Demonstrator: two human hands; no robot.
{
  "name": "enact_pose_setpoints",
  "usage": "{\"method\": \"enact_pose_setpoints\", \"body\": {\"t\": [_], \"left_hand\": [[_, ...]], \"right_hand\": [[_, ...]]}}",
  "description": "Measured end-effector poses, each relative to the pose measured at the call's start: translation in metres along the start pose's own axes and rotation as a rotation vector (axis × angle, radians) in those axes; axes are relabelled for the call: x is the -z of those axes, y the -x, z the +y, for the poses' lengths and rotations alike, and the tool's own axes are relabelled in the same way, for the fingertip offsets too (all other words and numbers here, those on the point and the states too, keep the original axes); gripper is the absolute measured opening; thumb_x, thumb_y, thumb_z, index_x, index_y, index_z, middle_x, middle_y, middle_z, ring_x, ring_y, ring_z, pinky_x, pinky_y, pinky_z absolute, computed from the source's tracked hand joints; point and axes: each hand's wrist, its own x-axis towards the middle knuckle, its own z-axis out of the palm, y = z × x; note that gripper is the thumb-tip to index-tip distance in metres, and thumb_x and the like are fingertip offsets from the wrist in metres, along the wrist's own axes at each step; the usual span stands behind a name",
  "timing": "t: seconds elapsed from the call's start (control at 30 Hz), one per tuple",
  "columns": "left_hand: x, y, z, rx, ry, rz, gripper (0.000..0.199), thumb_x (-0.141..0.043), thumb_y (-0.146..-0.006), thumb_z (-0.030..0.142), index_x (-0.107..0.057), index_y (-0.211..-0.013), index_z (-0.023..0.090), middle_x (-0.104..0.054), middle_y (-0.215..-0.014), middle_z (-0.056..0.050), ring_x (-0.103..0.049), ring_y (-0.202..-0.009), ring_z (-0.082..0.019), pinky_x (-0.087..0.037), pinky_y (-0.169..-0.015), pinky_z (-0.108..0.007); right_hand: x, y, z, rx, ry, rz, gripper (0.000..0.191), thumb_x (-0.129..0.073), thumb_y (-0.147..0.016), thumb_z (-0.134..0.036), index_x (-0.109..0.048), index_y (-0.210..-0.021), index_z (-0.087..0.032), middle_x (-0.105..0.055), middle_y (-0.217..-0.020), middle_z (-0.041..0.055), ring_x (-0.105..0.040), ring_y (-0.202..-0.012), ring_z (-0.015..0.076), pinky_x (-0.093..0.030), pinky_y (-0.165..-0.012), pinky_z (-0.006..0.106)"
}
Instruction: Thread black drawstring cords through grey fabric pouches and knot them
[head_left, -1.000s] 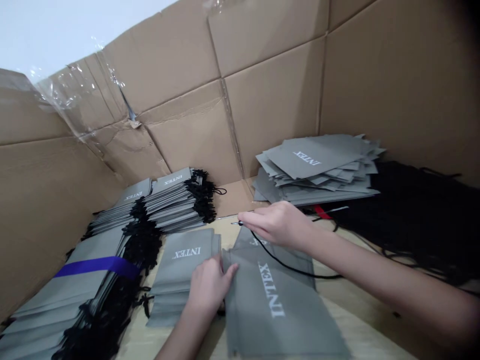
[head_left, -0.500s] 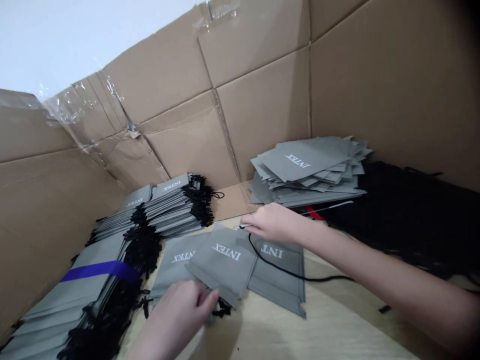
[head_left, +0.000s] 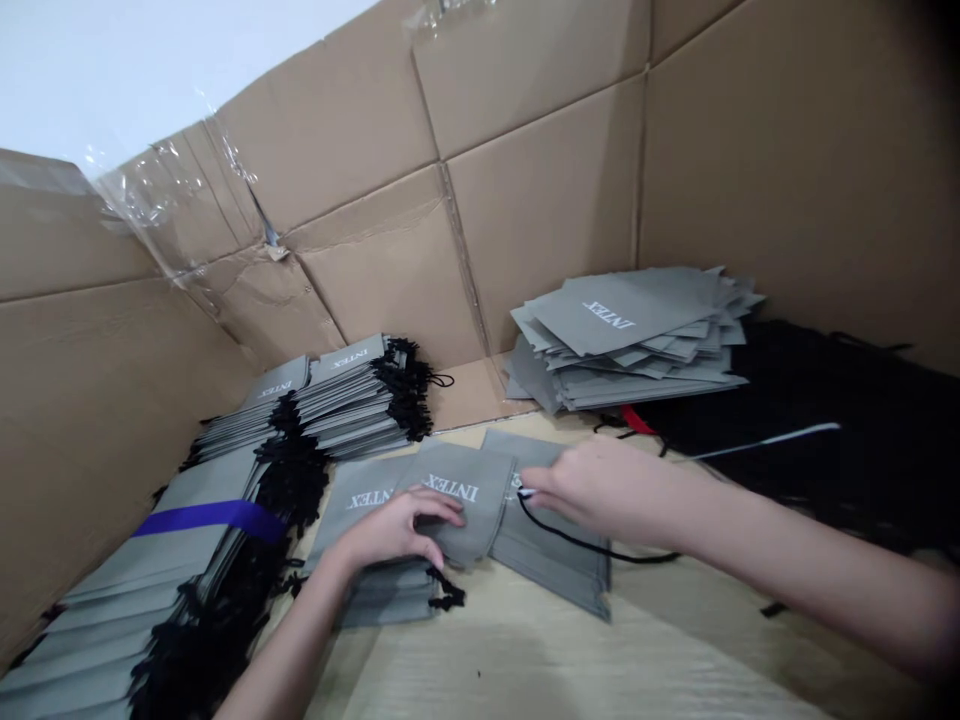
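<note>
Grey INTEX drawstring pouches lie overlapping on the table. My left hand [head_left: 401,525] rests over the middle pouch [head_left: 472,520], its thumb and fingers apart. Another pouch [head_left: 551,555] lies to the right, partly under my right hand [head_left: 607,485]. That hand is closed on a thin pale threading rod [head_left: 765,441], whose long end sticks out behind the fist. A black cord [head_left: 577,543] loops from the rod's short end at my fingertips and runs back under the forearm. Below my left hand is a small pile of pouches [head_left: 394,592] with black cord ends.
Stacks of corded pouches [head_left: 345,400] stand at the left, one bound by a purple band [head_left: 214,517]. At the back right lies an uneven pile of pouches [head_left: 637,310], beside a black mass of cords [head_left: 832,430]. Cardboard walls [head_left: 540,200] enclose the table [head_left: 547,660].
My left hand has moved up and opened from its pinch at the middle pouch's lower corner. My right hand has shifted right and down with the threading rod. The view has tilted slightly.
</note>
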Motion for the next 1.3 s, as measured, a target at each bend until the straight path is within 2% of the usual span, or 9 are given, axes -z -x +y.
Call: {"method": "enact_pose_setpoints", "body": {"t": [0.1, 0.17, 0.3, 0.47, 0.67, 0.83, 0.93, 1.1, 1.3], "left_hand": [[-0.005, -0.001, -0.003, 0.03, 0.055, 0.037, 0.023, -0.063, -0.079, 0.038, -0.07, -0.096, 0.024, -0.062, -0.117, -0.006, -0.054, -0.11, -0.02, -0.036, -0.097, -0.034], [-0.008, -0.001, -0.004, 0.042, 0.064, 0.067, 0.023, -0.053, -0.086, 0.034, -0.071, -0.093, 0.022, -0.062, -0.116, -0.007, -0.053, -0.109, -0.019, -0.035, -0.098, -0.034], [-0.014, 0.001, -0.007, 0.03, 0.009, 0.07, 0.021, -0.053, -0.087, 0.031, -0.07, -0.094, 0.023, -0.058, -0.118, -0.006, -0.047, -0.114, -0.02, -0.031, -0.101, -0.035], [-0.022, 0.003, 0.001, 0.032, -0.124, 0.085, 0.022, -0.048, -0.089, 0.027, -0.068, -0.098, 0.025, -0.055, -0.119, -0.004, -0.044, -0.114, -0.02, -0.032, -0.101, -0.035], [-0.039, 0.005, 0.024, -0.052, -0.445, 0.085, 0.034, -0.041, -0.091, 0.02, -0.054, -0.122, 0.027, -0.057, -0.121, -0.005, -0.046, -0.113, -0.02, -0.038, -0.097, -0.034], [-0.053, 0.009, 0.019, -0.136, -0.73, 0.095, 0.032, -0.042, -0.093, 0.026, -0.054, -0.122, 0.03, -0.059, -0.123, -0.008, -0.054, -0.112, -0.024, -0.039, -0.095, -0.042], [-0.064, 0.012, 0.012, -0.216, -0.832, 0.195, 0.032, -0.043, -0.092, 0.022, -0.054, -0.122, 0.028, -0.062, -0.12, -0.009, -0.058, -0.109, -0.025, -0.034, -0.099, -0.05], [-0.082, 0.011, 0.015, -0.307, -0.897, 0.306, 0.028, -0.045, -0.091, 0.018, -0.056, -0.116, 0.024, -0.067, -0.113, -0.006, -0.06, -0.108, -0.025, -0.015, -0.106, -0.062], [-0.087, 0.009, 0.027, -0.285, -0.918, 0.337, 0.023, -0.042, -0.092, 0.015, -0.06, -0.107, 0.016, -0.069, -0.107, -0.008, -0.064, -0.101, -0.024, -0.048, -0.093, -0.046]], "right_hand": [[-0.022, 0.008, -0.006, 0.015, -0.018, -0.037, 0.012, -0.057, -0.084, -0.025, -0.061, -0.075, -0.019, -0.065, -0.053, 0.0025, -0.06, -0.046, 0.0175, -0.01, -0.042, 0.027], [-0.037, 0.012, -0.01, 0.033, -0.026, -0.026, 0.012, -0.058, -0.083, -0.024, -0.06, -0.073, -0.018, -0.065, -0.053, 0.0025, -0.06, -0.045, 0.0172, -0.011, -0.042, 0.028], [-0.054, 0.018, -0.014, 0.044, -0.088, 0.005, 0.012, -0.056, -0.085, -0.024, -0.06, -0.075, -0.019, -0.065, -0.055, 0.0007, -0.061, -0.047, 0.017, -0.014, -0.043, 0.026], [-0.058, 0.019, -0.012, 0.03, -0.155, -0.031, 0.012, -0.054, -0.087, -0.027, -0.06, -0.078, -0.021, -0.066, -0.058, -0.0004, -0.061, -0.049, 0.0174, -0.018, -0.043, 0.024], [-0.069, 0.019, -0.016, 0.034, -0.144, -0.002, 0.016, -0.048, -0.09, -0.03, -0.058, -0.083, -0.021, -0.067, -0.06, 0.0007, -0.062, -0.05, 0.0185, -0.023, -0.044, 0.024], [-0.079, 0.019, -0.019, 0.035, -0.098, 0.018, 0.018, -0.045, -0.092, -0.032, -0.057, -0.084, -0.021, -0.067, -0.061, 0.0018, -0.063, -0.051, 0.0198, -0.024, -0.044, 0.025], [-0.079, 0.017, -0.019, 0.039, -0.106, -0.009, 0.021, -0.044, -0.093, -0.035, -0.057, -0.085, -0.021, -0.069, -0.063, 0.003, -0.064, -0.053, 0.0212, -0.024, -0.045, 0.025], [-0.076, 0.016, -0.018, 0.049, -0.156, -0.034, 0.026, -0.04, -0.094, -0.037, -0.058, -0.09, -0.019, -0.069, -0.068, 0.006, -0.066, -0.059, 0.0219, -0.027, -0.047, 0.025], [-0.074, 0.019, -0.016, 0.074, -0.17, -0.025, 0.025, -0.041, -0.093, -0.036, -0.059, -0.092, -0.018, -0.07, -0.071, 0.0059, -0.066, -0.063, 0.0208, -0.028, -0.047, 0.024]]}}
